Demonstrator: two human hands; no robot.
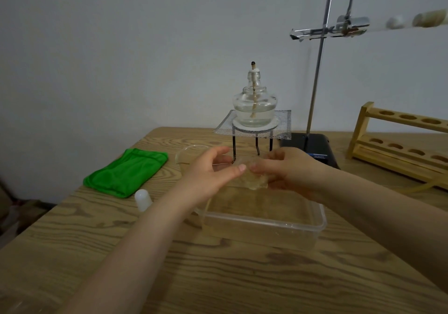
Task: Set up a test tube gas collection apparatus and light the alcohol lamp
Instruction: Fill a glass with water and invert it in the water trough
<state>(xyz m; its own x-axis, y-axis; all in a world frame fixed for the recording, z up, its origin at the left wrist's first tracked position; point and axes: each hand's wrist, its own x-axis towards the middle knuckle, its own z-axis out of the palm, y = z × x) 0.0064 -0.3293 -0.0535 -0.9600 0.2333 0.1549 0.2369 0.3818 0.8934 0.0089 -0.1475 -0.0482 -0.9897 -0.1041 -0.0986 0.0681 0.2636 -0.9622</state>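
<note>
Forearms reach forward over the clear tub (261, 221); left hand (213, 170) and right hand (288, 170) together pinch a clear glass piece (252, 180); stand base (312, 149) label unreadable

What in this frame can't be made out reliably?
- Clear object held by left hand and right hand, head view: transparent, fingers cover it.
- Test tube in the clamp: motion-blurred, cut by right edge.
- Wooden rack: cropped right.
- Dish: partly behind left hand.
</note>
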